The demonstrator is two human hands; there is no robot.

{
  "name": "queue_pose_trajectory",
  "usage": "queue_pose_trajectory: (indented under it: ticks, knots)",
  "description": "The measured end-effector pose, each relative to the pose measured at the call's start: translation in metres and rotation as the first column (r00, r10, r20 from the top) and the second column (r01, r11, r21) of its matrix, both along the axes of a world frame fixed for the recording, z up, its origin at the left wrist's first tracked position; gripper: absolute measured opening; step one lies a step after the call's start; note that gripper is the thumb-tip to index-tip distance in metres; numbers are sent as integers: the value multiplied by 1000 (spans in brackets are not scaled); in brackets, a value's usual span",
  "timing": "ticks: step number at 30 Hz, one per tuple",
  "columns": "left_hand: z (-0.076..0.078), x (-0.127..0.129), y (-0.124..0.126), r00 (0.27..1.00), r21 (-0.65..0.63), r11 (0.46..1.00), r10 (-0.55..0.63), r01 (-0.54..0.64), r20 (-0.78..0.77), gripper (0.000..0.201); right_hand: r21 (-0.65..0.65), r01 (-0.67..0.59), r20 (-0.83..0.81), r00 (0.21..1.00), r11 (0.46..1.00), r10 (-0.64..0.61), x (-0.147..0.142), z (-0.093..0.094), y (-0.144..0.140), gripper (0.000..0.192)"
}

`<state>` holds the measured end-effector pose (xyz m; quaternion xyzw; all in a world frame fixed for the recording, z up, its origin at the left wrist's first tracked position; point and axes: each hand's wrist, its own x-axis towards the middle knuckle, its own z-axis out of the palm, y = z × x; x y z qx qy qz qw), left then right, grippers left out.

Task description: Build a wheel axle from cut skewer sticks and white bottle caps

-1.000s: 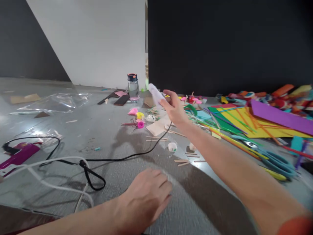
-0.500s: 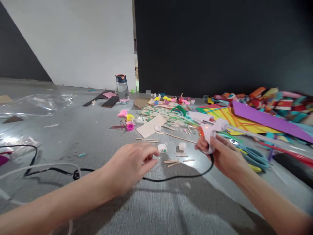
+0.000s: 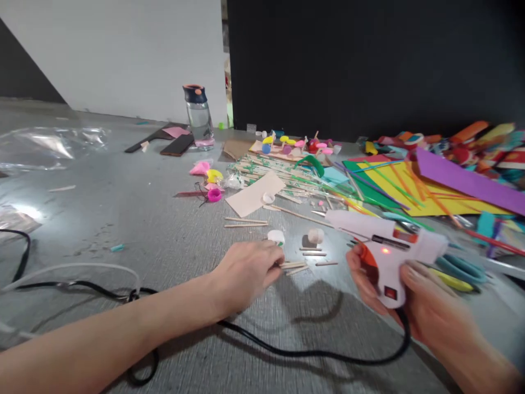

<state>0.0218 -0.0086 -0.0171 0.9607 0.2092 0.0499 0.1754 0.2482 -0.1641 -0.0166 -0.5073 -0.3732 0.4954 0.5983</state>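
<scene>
Lower right: right hand [image 3: 426, 306] wrapped round lit glue gun [image 3: 385, 249]; centre: left hand [image 3: 246, 271] pinching short sticks [image 3: 293, 266] on desk [image 3: 164, 235]; nothing glued yet, assembly w/ sticks pending.

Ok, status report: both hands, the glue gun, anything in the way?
Right hand grips glue gun, light on. Left hand down at wooden sticks. Black cord trails across floor between the hands.
</scene>
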Motion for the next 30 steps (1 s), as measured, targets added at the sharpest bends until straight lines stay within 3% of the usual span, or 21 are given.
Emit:
queue_pose_trajectory:
  ticks: [2,7,13,19,30]
  knots:
    - [-5,0,1,1000,1,1000,-17,17,7,14,-26,-27,-13,1000,999,26,-1,-2,0,38]
    - [-12,-1,3,998,51,997,-55,54,24,21,-97,44,-44,998,994,-49,-2,-7,-1,36]
    - [-22,-2,9,988,101,995,-8,-8,157,18,-104,24,60,998,994,-17,2,-10,-4,27]
    - [-23,-6,14,977,80,996,23,-41,211,12,-102,48,28,999,994,-45,0,-15,-4,18]
    - [-19,-6,12,980,49,998,-46,37,194,19,-211,-65,168,980,975,101,1,-21,-11,41]
